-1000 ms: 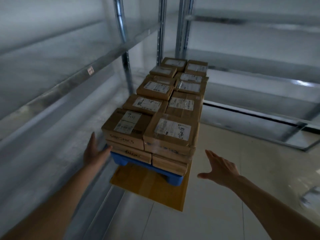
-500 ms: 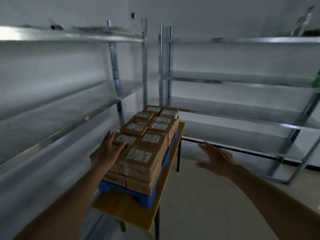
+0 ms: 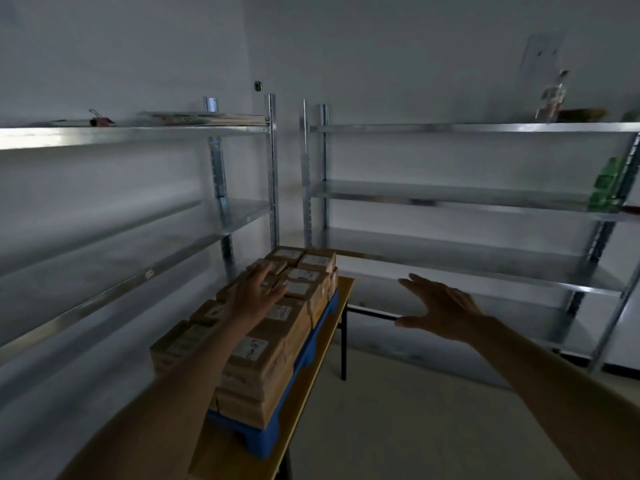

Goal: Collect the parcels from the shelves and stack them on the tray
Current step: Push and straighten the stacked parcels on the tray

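Observation:
Several brown cardboard parcels (image 3: 266, 362) with white labels are stacked in rows on a blue tray (image 3: 273, 434). The tray stands on a narrow wooden table (image 3: 322, 358). My left hand (image 3: 254, 294) hovers over the middle of the stack with its fingers spread; contact with the parcels cannot be told. To the right of the stack, my right hand (image 3: 440, 311) is held in the air with fingers straight, holding nothing.
Metal shelf racks stand on the left (image 3: 114, 289) and at the back right (image 3: 467, 265). Papers and a clip (image 3: 100, 120) lie on the top left shelf. Green bottles (image 3: 606, 187) stand at the far right. Pale floor (image 3: 415, 427) shows right of the table.
The view has risen from the stack toward the shelves. My left hand went from the stack's near left side to above its middle. My right hand stayed open to the right.

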